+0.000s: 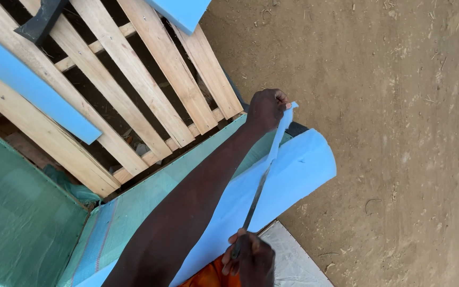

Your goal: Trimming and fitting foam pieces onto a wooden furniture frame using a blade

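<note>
Presently the left hand point(265, 109) is closed around the free end of a thin blue strip point(281, 130), holding it taut above the blue foam sheet point(298, 170). The right hand point(251, 258) is clenched on a knife point(255, 199), its blade against the strip. The sheet rests beside a wooden slatted frame point(134, 79).

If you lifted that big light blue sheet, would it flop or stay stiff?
The light blue sheet would probably bend softly rather than flop: its edge curves smoothly over the frame. It looks light, like foam. The left hand pulls up a thin strip, which droops, so narrow pieces seem floppy.
</note>
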